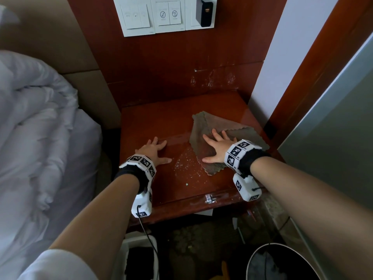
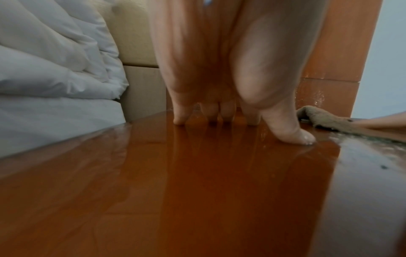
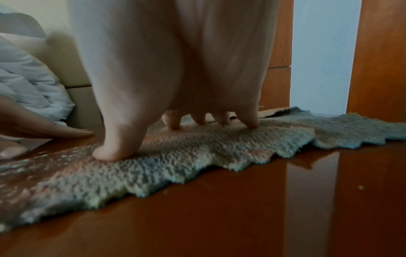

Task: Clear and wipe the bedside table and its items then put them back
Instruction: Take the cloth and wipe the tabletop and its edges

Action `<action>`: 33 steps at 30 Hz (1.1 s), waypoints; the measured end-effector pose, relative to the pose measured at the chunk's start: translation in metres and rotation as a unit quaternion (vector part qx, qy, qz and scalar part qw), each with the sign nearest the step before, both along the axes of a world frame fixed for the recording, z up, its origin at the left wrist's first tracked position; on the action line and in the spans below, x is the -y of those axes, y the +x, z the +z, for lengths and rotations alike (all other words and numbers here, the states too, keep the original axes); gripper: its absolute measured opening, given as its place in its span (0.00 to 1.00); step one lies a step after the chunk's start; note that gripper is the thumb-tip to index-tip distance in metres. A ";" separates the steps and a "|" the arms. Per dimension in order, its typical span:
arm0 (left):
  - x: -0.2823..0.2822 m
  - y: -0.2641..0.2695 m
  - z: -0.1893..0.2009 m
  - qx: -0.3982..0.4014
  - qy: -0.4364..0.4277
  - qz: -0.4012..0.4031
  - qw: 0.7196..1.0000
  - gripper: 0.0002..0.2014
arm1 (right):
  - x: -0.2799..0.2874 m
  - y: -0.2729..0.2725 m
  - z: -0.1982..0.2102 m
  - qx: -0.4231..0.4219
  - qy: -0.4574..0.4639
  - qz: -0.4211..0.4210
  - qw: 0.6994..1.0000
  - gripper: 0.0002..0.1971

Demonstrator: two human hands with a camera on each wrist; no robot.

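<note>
The glossy red-brown bedside table (image 1: 153, 122) (image 2: 197, 191) (image 3: 263, 200) carries only a grey-brown cloth (image 1: 203, 126) (image 2: 323, 120) (image 3: 197, 156) spread flat on its right half. My right hand (image 1: 217, 147) (image 3: 175, 111) presses on the cloth with fingers spread and straight. On the bare left half my left hand (image 1: 155, 151) (image 2: 230, 111) rests flat, fingertips touching the wood, a short gap from the cloth's edge. A patch of wet streaks and specks (image 1: 185, 164) lies between the two hands.
A white duvet (image 1: 36, 128) (image 2: 54, 69) lies on the bed left of the table. A switch panel (image 1: 157, 15) with a black charger (image 1: 203, 14) hangs on the wood wall behind. Below the front edge stand a white bin (image 1: 139, 257) and a round black bin (image 1: 280, 263).
</note>
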State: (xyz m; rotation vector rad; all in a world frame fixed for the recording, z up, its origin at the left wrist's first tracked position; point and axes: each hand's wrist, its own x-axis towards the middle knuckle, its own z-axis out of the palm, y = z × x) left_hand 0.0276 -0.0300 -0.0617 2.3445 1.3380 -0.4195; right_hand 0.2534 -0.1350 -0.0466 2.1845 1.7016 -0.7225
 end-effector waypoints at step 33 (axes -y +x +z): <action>0.061 -0.034 0.001 -0.016 0.002 -0.015 1.000 0.40 | 0.067 -0.038 -0.005 -0.015 0.012 0.014 1.000 0.43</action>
